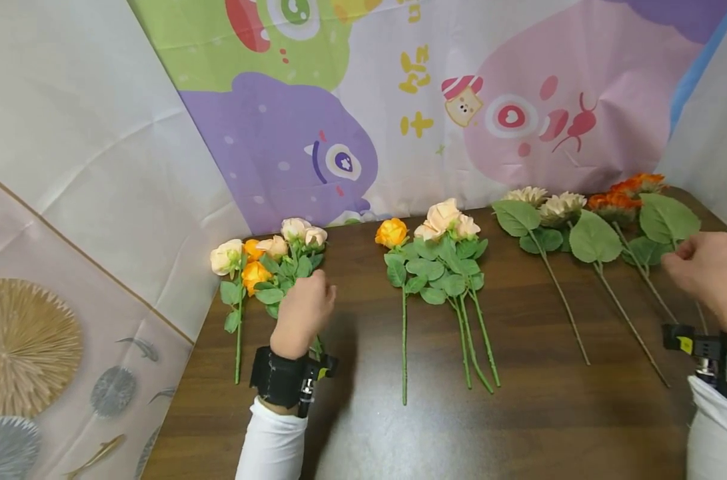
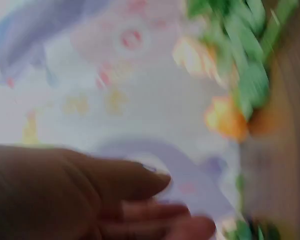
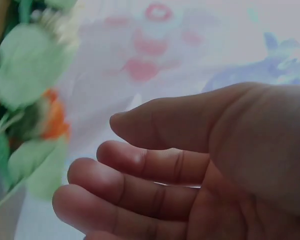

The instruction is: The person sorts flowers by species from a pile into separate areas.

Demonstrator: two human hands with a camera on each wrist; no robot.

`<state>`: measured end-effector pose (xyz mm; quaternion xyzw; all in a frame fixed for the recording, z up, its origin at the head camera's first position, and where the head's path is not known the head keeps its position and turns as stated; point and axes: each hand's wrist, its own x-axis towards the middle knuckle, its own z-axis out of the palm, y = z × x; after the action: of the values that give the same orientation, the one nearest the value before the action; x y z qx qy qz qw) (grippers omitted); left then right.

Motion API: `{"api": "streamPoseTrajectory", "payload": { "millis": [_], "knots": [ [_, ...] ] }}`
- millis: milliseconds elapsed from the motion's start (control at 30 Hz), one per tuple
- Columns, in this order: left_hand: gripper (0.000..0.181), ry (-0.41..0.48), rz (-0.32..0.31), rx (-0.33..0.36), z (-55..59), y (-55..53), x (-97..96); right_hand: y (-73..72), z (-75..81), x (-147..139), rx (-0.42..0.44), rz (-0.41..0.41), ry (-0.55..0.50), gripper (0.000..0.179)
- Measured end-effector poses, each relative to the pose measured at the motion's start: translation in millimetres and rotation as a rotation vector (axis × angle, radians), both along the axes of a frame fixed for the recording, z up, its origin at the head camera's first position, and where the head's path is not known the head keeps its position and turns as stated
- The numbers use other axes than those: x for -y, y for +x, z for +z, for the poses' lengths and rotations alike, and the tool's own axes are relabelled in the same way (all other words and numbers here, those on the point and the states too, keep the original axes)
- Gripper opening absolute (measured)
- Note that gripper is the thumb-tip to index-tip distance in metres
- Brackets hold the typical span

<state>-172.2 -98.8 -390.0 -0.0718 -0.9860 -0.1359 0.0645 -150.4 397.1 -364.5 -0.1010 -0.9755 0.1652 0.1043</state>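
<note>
My left hand hovers by a cluster of artificial-looking roses at the table's left, hiding part of their stems. This cluster has a cream rose, orange roses and pale pink roses. Thumb and fingers of the left hand are loosely bent with nothing between them in the blurred left wrist view. At the far right, my right hand is beside orange flowers with broad leaves. The right wrist view shows the right hand relaxed, fingers apart from the thumb, holding nothing.
Mid-table lie a single orange rose and a group of peach roses, stems toward me. Cream flowers lie right of them. A cartoon-printed cloth hangs behind the dark wooden table.
</note>
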Motion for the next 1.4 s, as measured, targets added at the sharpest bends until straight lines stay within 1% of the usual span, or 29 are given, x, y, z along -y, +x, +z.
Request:
{"api": "streamPoseTrajectory", "payload": {
  "millis": [67, 133, 233, 300, 400, 500, 567, 633, 767, 933, 1033, 1100, 1267, 1400],
  "knots": [
    [0.019, -0.004, 0.092, 0.076, -7.5, -6.3, 13.7, 1.8, 6.7, 13, 0.056, 0.006, 0.031, 0.027],
    [0.024, -0.005, 0.156, 0.161, -16.3, -11.6, 25.2, 5.4, 12.5, 25, 0.099, 0.020, 0.049, 0.029],
    [0.030, 0.006, 0.216, 0.264, -26.5, -17.0, 35.1, 11.0, 17.7, 44, 0.099, 0.061, 0.056, 0.028],
    [0.029, 0.013, 0.225, 0.301, -30.8, -19.3, 38.2, 13.1, 20.0, 55, 0.091, 0.087, 0.064, 0.026],
    [0.025, 0.014, 0.204, 0.286, -35.6, -22.2, 38.7, 14.7, 21.4, 70, 0.069, 0.121, 0.074, 0.024],
    [0.022, 0.015, 0.178, 0.257, -38.8, -24.3, 36.7, 15.6, 22.2, 79, 0.063, 0.165, 0.070, 0.025],
    [0.022, 0.010, 0.162, 0.252, -39.7, -25.1, 35.3, 16.0, 21.9, 83, 0.051, 0.191, 0.071, 0.026],
    [0.020, -0.001, 0.161, 0.256, -40.9, -26.3, 35.2, 16.0, 21.3, 87, 0.039, 0.209, 0.071, 0.027],
    [0.018, -0.009, 0.161, 0.263, -42.4, -28.7, 38.1, 15.3, 20.0, 94, 0.024, 0.219, 0.080, 0.027],
    [0.027, 0.040, 0.184, 0.302, -42.2, -31.5, 41.9, 13.9, 19.3, 99, 0.047, 0.233, 0.081, 0.025],
    [0.033, 0.054, 0.199, 0.312, -41.1, -32.0, 41.6, 13.8, 18.4, 100, 0.052, 0.240, 0.080, 0.025],
    [0.034, 0.049, 0.194, 0.281, -38.6, -30.4, 40.4, 13.8, 18.2, 101, 0.052, 0.246, 0.078, 0.025],
    [0.030, 0.052, 0.184, 0.202, -36.3, -28.8, 39.4, 13.3, 18.1, 102, 0.047, 0.260, 0.084, 0.025],
    [0.028, 0.053, 0.184, 0.190, -39.2, -30.0, 39.5, 12.2, 18.0, 102, 0.042, 0.270, 0.092, 0.022]
  ]
}}
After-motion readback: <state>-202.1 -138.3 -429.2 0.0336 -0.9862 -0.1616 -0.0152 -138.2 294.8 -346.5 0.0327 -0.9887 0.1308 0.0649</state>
